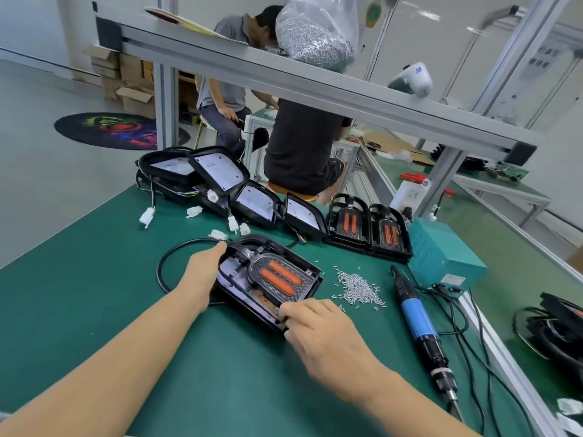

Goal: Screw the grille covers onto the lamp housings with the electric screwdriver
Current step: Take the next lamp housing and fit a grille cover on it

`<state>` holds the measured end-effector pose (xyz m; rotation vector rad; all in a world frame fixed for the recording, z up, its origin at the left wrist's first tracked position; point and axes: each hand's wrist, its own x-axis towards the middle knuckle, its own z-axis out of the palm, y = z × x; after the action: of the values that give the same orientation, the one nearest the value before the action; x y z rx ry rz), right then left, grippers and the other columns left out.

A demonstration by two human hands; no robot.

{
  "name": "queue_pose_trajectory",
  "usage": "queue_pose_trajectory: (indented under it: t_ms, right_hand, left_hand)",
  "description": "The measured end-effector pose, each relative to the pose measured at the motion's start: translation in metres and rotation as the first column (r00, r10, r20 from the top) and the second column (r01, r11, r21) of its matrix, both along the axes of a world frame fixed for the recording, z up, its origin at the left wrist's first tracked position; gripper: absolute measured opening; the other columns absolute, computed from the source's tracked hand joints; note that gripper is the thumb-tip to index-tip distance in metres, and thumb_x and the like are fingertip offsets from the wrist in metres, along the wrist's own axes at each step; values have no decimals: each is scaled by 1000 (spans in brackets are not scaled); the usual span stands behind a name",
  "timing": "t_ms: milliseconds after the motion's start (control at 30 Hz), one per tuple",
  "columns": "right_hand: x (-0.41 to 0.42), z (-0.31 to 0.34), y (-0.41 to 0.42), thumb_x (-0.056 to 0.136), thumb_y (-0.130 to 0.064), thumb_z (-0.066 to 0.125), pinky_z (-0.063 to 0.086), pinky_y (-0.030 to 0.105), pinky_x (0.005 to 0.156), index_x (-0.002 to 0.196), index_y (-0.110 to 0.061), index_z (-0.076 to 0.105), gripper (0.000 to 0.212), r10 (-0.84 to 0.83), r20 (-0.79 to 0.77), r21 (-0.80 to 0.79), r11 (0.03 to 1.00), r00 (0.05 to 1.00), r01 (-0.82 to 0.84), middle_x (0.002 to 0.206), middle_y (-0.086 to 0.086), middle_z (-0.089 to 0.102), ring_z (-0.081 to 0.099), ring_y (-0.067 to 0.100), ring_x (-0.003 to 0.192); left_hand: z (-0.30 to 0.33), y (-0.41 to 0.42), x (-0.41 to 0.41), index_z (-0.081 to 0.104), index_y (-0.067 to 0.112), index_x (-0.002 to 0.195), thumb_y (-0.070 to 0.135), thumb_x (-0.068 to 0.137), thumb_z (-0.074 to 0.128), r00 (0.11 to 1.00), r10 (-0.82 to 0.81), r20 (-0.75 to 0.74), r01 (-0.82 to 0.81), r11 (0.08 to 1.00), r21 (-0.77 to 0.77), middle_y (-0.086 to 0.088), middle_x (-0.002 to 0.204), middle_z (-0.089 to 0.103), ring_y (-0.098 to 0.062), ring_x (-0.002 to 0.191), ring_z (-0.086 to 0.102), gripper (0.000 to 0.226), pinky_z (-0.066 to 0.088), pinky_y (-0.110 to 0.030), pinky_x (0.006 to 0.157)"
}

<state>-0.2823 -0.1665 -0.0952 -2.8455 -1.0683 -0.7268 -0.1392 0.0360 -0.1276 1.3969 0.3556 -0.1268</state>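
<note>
so the lamp housing being worked on sits flat on the green desk, pretty much dead centre, with its black grille cover on top and the two orange strips showing through. left hand rests on the far left edge of the housing, fingers stretched out fairly straight along the rim, not wrapped round anything. right hand is at the near right corner, fingers curled down onto the edge of the housing. looks like they're pinching or pressing something small there, but i can't tell what, it's hidden under the fingertips.

the electric screwdriver, blue body with a black tail, is lying on the desk off to the right, nobody touching it, tip pointing away. between it and the housing there's a loose pile of little silver screws. just behind the screwdriver is a teal power box.

along the back of the desk there's a row of more housings: four tilted up showing white insides, then two with grilles and orange strips already in. white connectors and a black cable loop trail around the left side. a big bag of screws sits up on the shelf overhead.
</note>
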Motion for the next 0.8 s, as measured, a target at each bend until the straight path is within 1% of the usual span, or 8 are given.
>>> queue_pose_trajectory:
  t_ms: [100,167,300,400,533,600,700,800]
  right_hand:
    - [-1,6,0,95,-23,51,38,26,73,75,-18,68,26,21,-49,-27,999,999,-23,104,-12,67,58,16,85]
    - [2,12,0,94,-23,54,40,29,72,71,-16,67,27,70,-110,-23,997,991,-73,97,-11,69,56,18,83]
    - [13,22,1,91,-19,58,48,32,73,68,-11,66,26,138,-134,169,979,981,-115,93,-3,71,58,22,76]
    - [33,24,6,91,-21,63,46,35,93,100,-12,72,16,-30,-168,239,968,985,71,120,1,65,58,24,107]
    - [56,15,17,92,-40,60,22,30,116,141,-20,50,54,-172,-345,111,969,923,222,154,3,35,26,21,142]
    - [61,10,25,89,-44,62,19,31,118,144,-21,47,62,-192,-348,68,971,917,229,154,3,34,21,22,144]
    - [59,5,30,84,-38,66,28,36,113,140,-18,51,61,-197,-312,75,970,930,231,146,2,46,28,29,139]
    - [55,-1,31,86,-37,62,29,39,114,140,-14,51,60,-207,-294,65,970,933,236,145,6,48,38,30,134]
  left_hand:
    - [-1,1,-3,63,13,78,27,92,55,1000,-8,28,8,1000,9,-8,80,66,-22,76,57,21,44,-31,71]
    - [0,1,-4,61,13,78,26,92,55,999,-13,33,13,1000,6,-8,78,65,-22,74,56,20,43,-31,71]
    - [2,1,-7,61,10,81,23,89,56,998,-35,57,35,999,3,-12,78,64,-22,71,54,15,41,-30,65]
    - [3,1,-9,58,12,85,20,87,55,996,-40,85,40,999,2,-14,81,58,-20,72,50,9,38,-30,62]
    - [5,0,-11,63,11,79,26,90,56,997,-27,67,29,999,-18,-7,77,66,-21,68,56,21,42,-29,65]
    - [6,0,-11,67,14,78,28,93,54,997,-28,70,29,999,-21,-2,76,70,-19,68,60,24,45,-29,68]
    - [7,0,-12,71,15,81,25,94,51,992,-56,114,58,998,-16,0,78,72,-17,70,63,25,47,-29,69]
    - [9,0,-13,74,14,85,19,90,53,988,-87,126,93,995,-42,-3,81,74,-16,68,67,22,51,-22,58]
